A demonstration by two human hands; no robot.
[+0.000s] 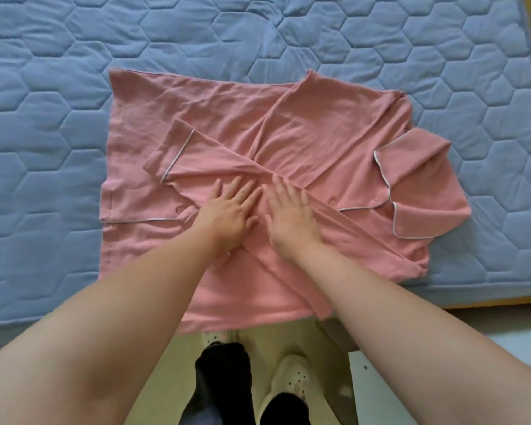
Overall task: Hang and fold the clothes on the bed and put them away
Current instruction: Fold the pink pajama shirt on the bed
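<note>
Bedding fills most of the view: a pale blue quilted bed cover [74,87] stitched in large hexagons, lying smooth apart from light creases. Along its right and lower-right edge shows a narrow strip of orange-brown bed frame [497,302].

Spread flat on the near part of the cover is a salmon-pink cotton pyjama shirt [319,133] with thin white piping. Its hem end hangs slightly over the bed's near edge. Both sleeves are folded inward and cross over the body of the garment. The cuff of one sleeve [178,154] lies towards the left, and the piped collar [420,185] is bunched at the right.

Two bare forearms reach in from below. The left hand [230,216] and the right hand [292,216] lie side by side on the middle of the shirt, where the sleeves cross. Both are flat, palms down, with fingers straight and slightly spread, pressing the fabric and gripping nothing.

Below the bed is a pale yellowish floor [172,357]. On it stand black trouser legs [221,372] and cream perforated clogs [292,378]. A white board [368,388] sits at the lower right. Small pink buttons [331,202] dot the shirt front.
</note>
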